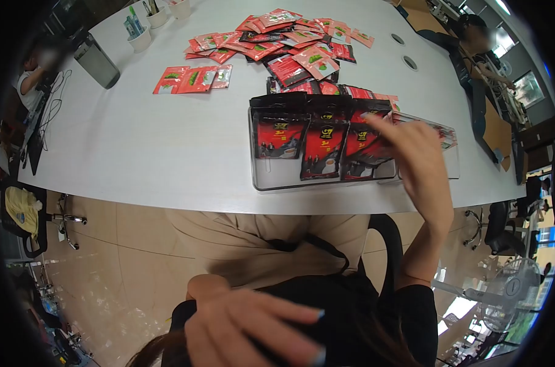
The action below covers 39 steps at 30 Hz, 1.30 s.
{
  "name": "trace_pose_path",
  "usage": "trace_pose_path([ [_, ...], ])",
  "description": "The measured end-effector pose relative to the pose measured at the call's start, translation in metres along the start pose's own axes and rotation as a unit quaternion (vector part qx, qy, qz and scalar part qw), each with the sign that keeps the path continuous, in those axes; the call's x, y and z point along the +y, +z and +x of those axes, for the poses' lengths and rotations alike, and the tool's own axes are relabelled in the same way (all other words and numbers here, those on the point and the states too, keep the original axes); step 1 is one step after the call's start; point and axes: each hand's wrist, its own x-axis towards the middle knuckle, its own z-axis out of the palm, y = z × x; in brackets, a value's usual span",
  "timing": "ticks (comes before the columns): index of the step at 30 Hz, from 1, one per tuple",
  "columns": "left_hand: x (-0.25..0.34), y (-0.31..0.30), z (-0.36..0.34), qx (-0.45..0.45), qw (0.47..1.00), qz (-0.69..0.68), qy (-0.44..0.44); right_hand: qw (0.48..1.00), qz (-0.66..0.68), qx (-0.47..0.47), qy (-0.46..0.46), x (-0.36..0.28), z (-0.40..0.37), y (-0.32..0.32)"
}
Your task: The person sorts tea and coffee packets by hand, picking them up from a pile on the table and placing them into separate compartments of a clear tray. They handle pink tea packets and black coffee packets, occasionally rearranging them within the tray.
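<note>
A clear plastic tray (270, 181) on the table holds overlapping red-and-black G7 coffee sachets (324, 148). My right hand (423, 160) is over the tray's right part, its index finger lying across the top of a tilted coffee sachet (368, 144). The fingers look closed on that sachet, with the thumb mostly hidden. Close to the camera, in front of my torso, my left hand (247, 327) is blurred. Its fingers are spread, and no object shows in them.
Behind the tray lies a heap of red sachets (317, 61), with a few more (189, 79) to its left. A dark bottle (97, 61) and pen cups (139, 40) stand at the back left. Cardboard (491, 131) lines the right edge. Another person (473, 37) sits beyond it.
</note>
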Motion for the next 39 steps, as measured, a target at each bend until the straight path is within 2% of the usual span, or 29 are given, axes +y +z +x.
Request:
trace_pose_path([
  [3, 0.014, 0.006, 0.005, -0.069, 0.996, -0.034, -0.034, 1.0, 0.004, -0.01, -0.019, 0.0, 0.003, 0.017],
  [6, 0.01, 0.002, 0.016, -0.105, 0.994, -0.02, -0.029, 0.993, 0.019, 0.102, -0.051, -0.007, 0.007, 0.021],
  [8, 0.006, -0.001, 0.019, -0.112, 0.994, 0.003, -0.012, 0.992, 0.055, 0.104, -0.053, -0.01, 0.003, 0.022],
  [10, 0.005, -0.005, 0.023, -0.112, 0.992, 0.055, -0.015, 0.994, 0.087, 0.054, -0.048, -0.011, -0.004, 0.023],
  [13, -0.027, -0.008, 0.029, -0.029, 0.98, 0.151, 0.126, 0.989, 0.138, -0.05, -0.004, -0.009, -0.011, 0.028],
  [17, -0.041, -0.056, 0.025, 0.028, 0.893, 0.449, 0.025, 0.974, 0.168, -0.146, 0.034, -0.008, -0.013, 0.032],
  [18, -0.05, -0.071, 0.022, 0.036, 0.861, 0.507, -0.004, 0.975, 0.166, -0.149, 0.024, -0.007, -0.013, 0.032],
  [21, -0.08, -0.092, 0.017, 0.134, 0.79, 0.595, -0.067, 0.978, 0.159, -0.134, 0.025, -0.006, -0.014, 0.033],
  [24, -0.094, -0.098, 0.017, 0.17, 0.838, 0.501, -0.129, 0.989, 0.105, -0.101, 0.037, -0.011, -0.013, 0.036],
  [27, -0.092, -0.099, 0.018, 0.179, 0.856, 0.464, -0.143, 0.986, 0.099, -0.125, 0.043, -0.01, -0.01, 0.038],
  [30, -0.09, -0.101, 0.017, 0.165, 0.849, 0.479, -0.15, 0.985, 0.126, -0.112, 0.049, -0.008, -0.01, 0.032],
  [33, -0.091, -0.104, 0.016, 0.173, 0.856, 0.467, -0.138, 0.985, 0.167, -0.012, 0.039, -0.007, -0.012, 0.034],
  [37, -0.091, -0.102, 0.017, 0.164, 0.853, 0.478, -0.13, 0.941, 0.303, 0.153, 0.009, -0.008, -0.019, 0.017],
  [38, -0.091, -0.102, 0.017, 0.162, 0.852, 0.48, -0.129, 0.923, 0.339, 0.183, -0.005, -0.009, -0.029, 0.007],
  [39, -0.09, -0.102, 0.017, 0.161, 0.851, 0.483, -0.128, 0.839, 0.483, 0.245, -0.048, -0.016, -0.04, 0.005],
])
